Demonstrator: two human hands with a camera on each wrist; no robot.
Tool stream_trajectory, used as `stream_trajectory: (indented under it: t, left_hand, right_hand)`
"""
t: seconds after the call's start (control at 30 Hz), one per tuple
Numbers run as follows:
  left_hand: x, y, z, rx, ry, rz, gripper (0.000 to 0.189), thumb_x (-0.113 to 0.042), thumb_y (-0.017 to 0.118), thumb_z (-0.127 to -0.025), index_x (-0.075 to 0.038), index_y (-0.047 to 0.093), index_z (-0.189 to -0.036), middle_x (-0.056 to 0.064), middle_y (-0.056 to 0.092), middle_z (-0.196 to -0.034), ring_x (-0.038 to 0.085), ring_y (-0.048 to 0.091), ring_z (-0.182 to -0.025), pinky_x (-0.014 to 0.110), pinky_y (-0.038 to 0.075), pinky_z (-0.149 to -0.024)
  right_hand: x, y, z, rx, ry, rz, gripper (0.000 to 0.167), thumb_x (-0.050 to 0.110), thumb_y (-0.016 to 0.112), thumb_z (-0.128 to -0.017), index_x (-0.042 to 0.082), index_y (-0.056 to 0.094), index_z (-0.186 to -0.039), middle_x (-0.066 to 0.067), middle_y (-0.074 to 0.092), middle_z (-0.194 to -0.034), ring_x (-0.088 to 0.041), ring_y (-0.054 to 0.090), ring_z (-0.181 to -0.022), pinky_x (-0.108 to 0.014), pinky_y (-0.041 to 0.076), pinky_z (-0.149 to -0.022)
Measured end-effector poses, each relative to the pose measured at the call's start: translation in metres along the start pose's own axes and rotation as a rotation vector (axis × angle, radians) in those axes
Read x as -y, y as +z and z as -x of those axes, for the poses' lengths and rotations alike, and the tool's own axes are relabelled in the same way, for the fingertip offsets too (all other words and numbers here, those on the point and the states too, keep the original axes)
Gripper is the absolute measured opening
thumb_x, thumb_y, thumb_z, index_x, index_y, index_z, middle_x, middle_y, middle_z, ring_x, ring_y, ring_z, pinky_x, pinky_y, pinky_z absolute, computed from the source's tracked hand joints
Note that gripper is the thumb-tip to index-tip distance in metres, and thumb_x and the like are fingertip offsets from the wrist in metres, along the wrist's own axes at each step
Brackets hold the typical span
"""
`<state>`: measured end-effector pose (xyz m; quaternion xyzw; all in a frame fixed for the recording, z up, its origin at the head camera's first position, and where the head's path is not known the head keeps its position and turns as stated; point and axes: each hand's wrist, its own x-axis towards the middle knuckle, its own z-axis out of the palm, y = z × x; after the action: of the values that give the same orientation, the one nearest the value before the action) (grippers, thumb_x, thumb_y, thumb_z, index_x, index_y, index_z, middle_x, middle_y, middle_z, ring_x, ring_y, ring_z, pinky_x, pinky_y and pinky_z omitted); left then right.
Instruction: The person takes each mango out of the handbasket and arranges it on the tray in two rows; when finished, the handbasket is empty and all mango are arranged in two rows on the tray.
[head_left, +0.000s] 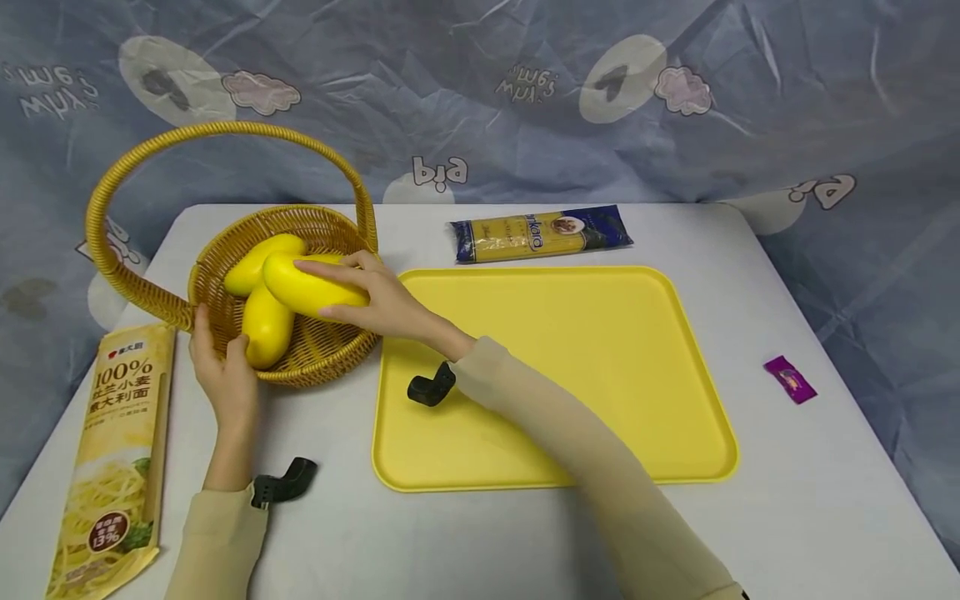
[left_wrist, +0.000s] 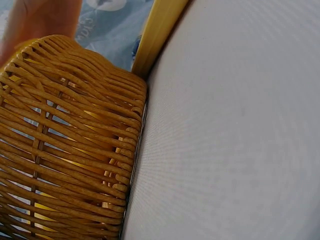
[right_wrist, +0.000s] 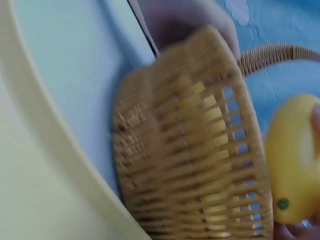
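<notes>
Sleeved in beige, the right forearm (head_left: 566,433) lay nearest the head camera, slanting from the near edge of the surface (head_left: 420,550) across the yellow tray (head_left: 525,450) towards the far-left corner. Its wrist was low, and the right grip (head_left: 367,292) clasped a yellow fruit (head_left: 288,282) between fingers and thumb, above the wicker basket (head_left: 318,375). Two more fruits (head_left: 267,329) lay inside. The left forearm (head_left: 217,542) stretched up from the near edge, its grip (head_left: 225,375) holding the basket's rim with thumb and fingers. By the left edge, a pasta pack (head_left: 112,450) read "100%", "意大利面" and, in a dark circle, "13%". Near the far edge, a blue-ended pack (head_left: 525,237) bore letters resembling "ankara". Towards the right edge lay a purple packet (head_left: 791,380), its print too small to read. Inverted lettering marked the backdrop (head_left: 480,92).

From the left wrist, woven basket wall filled the left side, with part of a hand (left_wrist: 42,22) beyond it.

From the right wrist, slightly blurred, the held fruit showed a green spot (right_wrist: 283,203) at one end, just beside the basket's rim.
</notes>
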<state>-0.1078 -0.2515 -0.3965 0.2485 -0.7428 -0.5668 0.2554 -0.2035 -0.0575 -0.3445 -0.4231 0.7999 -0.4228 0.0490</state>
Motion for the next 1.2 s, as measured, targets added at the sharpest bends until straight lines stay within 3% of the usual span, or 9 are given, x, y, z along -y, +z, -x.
stream_trajectory:
  t: [0.17, 0.3, 0.57, 0.97, 1.2]
  left_hand:
    - [0.001, 0.000, -0.001, -0.002, 0.006, -0.002, 0.059, -0.008, 0.037, -0.092, -0.015, 0.024, -0.150, 0.007, 0.021, -0.156, 0.014, 0.017, -0.144, 0.023, 0.010, -0.118]
    - [0.003, 0.000, -0.002, -0.007, 0.009, -0.003, 0.059, -0.008, 0.037, -0.092, -0.016, 0.024, -0.150, 0.006, 0.022, -0.155, 0.012, 0.017, -0.144, 0.021, 0.011, -0.118]
    - [0.004, 0.001, -0.002, -0.004, 0.013, 0.006, 0.060, -0.008, 0.036, -0.092, -0.016, 0.024, -0.150, 0.006, 0.021, -0.156, 0.013, 0.018, -0.144, 0.021, 0.011, -0.118]
    - [0.002, 0.000, -0.002, -0.005, -0.002, -0.006, 0.059, -0.011, 0.036, -0.093, -0.019, 0.023, -0.150, 0.004, 0.022, -0.155, 0.009, 0.018, -0.144, 0.018, 0.011, -0.117]
    - [0.001, 0.001, 0.000, -0.003, -0.008, 0.002, 0.058, -0.011, 0.035, -0.093, -0.020, 0.024, -0.150, 0.003, 0.022, -0.155, 0.006, 0.018, -0.142, 0.017, 0.011, -0.116]
  right_hand:
    - [0.008, 0.001, 0.018, -0.171, 0.002, -0.080, 0.057, 0.026, 0.065, -0.087, 0.022, 0.045, -0.140, -0.005, 0.050, -0.120, -0.010, 0.042, -0.104, -0.020, 0.035, -0.082]
    - [0.013, -0.001, 0.027, -0.244, 0.018, -0.104, 0.057, 0.025, 0.066, -0.087, 0.021, 0.045, -0.140, -0.006, 0.049, -0.120, -0.010, 0.042, -0.104, -0.020, 0.036, -0.082]
    - [0.011, -0.008, 0.050, -0.319, 0.047, -0.196, 0.057, 0.017, 0.067, -0.085, 0.017, 0.047, -0.139, -0.009, 0.049, -0.124, -0.014, 0.044, -0.108, -0.021, 0.039, -0.085]
    - [-0.018, -0.029, 0.089, -0.421, 0.165, -0.267, 0.058, 0.011, 0.066, -0.085, 0.017, 0.046, -0.140, -0.014, 0.051, -0.121, -0.018, 0.045, -0.102, -0.022, 0.043, -0.078]
    - [-0.035, -0.043, 0.107, -0.464, 0.262, -0.294, 0.058, 0.010, 0.065, -0.086, 0.019, 0.046, -0.140, -0.014, 0.053, -0.126, -0.019, 0.048, -0.106, -0.026, 0.046, -0.086]
